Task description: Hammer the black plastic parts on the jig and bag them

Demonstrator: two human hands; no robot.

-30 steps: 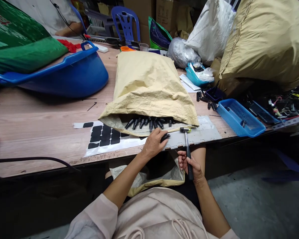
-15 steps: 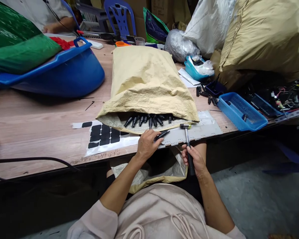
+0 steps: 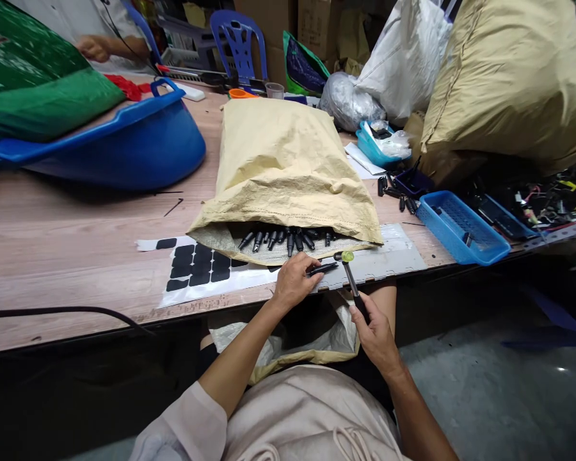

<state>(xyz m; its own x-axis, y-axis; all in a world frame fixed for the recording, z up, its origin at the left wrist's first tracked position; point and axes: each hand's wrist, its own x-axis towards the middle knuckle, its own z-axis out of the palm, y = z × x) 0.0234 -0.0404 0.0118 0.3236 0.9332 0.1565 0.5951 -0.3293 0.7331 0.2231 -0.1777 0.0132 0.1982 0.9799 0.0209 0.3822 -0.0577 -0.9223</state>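
Note:
My left hand (image 3: 296,279) is closed on a slim black pen-like part (image 3: 323,268), which points right above a flat grey plate (image 3: 388,259) at the table edge. In my right hand (image 3: 377,331) is a small hammer (image 3: 351,282) with a dark grip, held shut. Its head, with a yellow-green face, is just above the part's tip; whether they touch I cannot tell. Behind my left hand lies a tan sack (image 3: 288,153), its mouth facing me, with several black pen-like parts (image 3: 290,241) showing inside. An opened sack (image 3: 312,355) is spread across my lap.
A blue basin (image 3: 139,150) with a green bag (image 3: 38,83) stands at left. To the right is a blue basket (image 3: 480,246) beside loose black parts (image 3: 403,198). Black stickers on a white sheet (image 3: 240,288) lie left of my hand. Another person's hand (image 3: 96,48) shows behind.
My right hand has swung the hammer head left and down toward the black part. My left hand has shifted slightly right with that part. The view has tilted a little.

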